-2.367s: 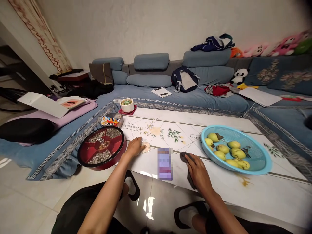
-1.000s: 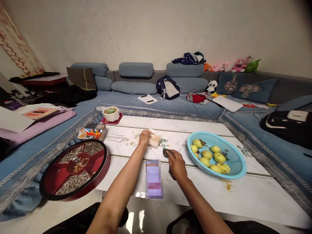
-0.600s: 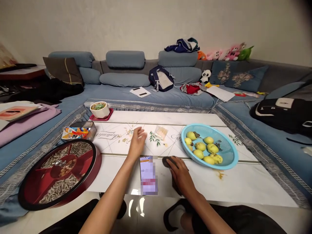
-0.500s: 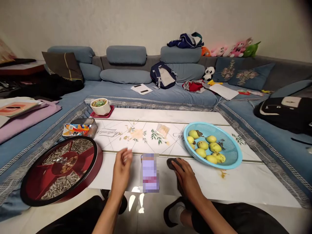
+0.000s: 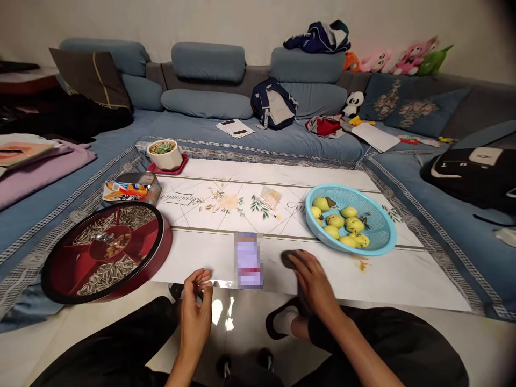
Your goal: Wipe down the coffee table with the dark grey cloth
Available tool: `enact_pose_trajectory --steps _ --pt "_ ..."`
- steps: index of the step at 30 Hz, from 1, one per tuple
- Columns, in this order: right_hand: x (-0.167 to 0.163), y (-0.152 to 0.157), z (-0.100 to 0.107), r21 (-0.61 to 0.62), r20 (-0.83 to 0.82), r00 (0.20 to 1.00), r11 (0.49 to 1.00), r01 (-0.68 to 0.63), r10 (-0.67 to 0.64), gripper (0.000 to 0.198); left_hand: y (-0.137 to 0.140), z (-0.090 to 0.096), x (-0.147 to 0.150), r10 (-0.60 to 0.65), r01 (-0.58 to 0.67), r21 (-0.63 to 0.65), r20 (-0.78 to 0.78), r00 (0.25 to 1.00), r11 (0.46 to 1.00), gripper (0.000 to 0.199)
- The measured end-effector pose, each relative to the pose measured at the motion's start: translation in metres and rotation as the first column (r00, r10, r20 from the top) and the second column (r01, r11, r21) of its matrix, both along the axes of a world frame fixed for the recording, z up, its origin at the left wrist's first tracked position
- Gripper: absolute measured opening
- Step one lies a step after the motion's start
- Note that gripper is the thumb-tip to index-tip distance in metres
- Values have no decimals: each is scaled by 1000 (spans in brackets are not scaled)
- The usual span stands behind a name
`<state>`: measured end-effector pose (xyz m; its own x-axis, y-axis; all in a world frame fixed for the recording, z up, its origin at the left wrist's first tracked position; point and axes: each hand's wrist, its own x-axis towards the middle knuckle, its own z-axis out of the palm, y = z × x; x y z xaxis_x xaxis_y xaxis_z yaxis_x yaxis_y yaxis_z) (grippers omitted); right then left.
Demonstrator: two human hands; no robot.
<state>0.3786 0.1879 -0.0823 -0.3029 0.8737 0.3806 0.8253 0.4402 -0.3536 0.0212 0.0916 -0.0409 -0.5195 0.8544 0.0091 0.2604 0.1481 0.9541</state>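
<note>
My right hand (image 5: 316,282) is closed on a dark rounded object (image 5: 288,259) at the front of the white table. Fingers cover part of it, and its exact kind does not show. My left hand (image 5: 195,306) is near the table's front edge, palm turned inward, fingers loosely bent and thumb apart, with nothing in it. Between the hands a phone (image 5: 249,260) lies on the table, its screen blurred out. To the right of it stands a blue plastic basket (image 5: 381,236) of yellow-green fruit (image 5: 355,224).
A round red divided snack tray (image 5: 161,252) with sunflower seeds stands at the left. Behind it are a packaged box (image 5: 131,189) and a potted succulent (image 5: 164,153). A small packet (image 5: 270,198) lies mid-table. A blue sofa (image 5: 193,126) surrounds the table.
My left hand has dropped from over the table to its front edge. My right hand still holds the dark object. The camera view has tilted down.
</note>
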Motion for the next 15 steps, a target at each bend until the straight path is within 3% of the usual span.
enact_pose_trajectory --steps 3,5,8,12,14,15 --pt "65 -11 -4 49 -7 983 982 183 -183 46 -5 -10 -5 5 -6 -27 -46 999 1000 47" --pt "78 -6 -4 93 -20 948 943 319 -319 46 -7 -17 -6 -4 1 -37 -104 995 999 45" --pt "33 0 -3 105 -51 933 927 361 -357 46 -4 -25 -6 -19 16 -16 -230 973 1000 41" --pt "-67 -6 -3 33 -19 982 981 189 -189 58 3 -28 -3 -44 56 19 -376 925 998 42" --pt "-81 -10 -3 1 -23 990 991 137 -137 62 5 -26 -1 -48 55 5 -413 909 998 46" --pt "-72 -14 -3 -16 -35 993 993 115 -116 61 7 -24 0 -45 44 -11 -421 906 999 48"
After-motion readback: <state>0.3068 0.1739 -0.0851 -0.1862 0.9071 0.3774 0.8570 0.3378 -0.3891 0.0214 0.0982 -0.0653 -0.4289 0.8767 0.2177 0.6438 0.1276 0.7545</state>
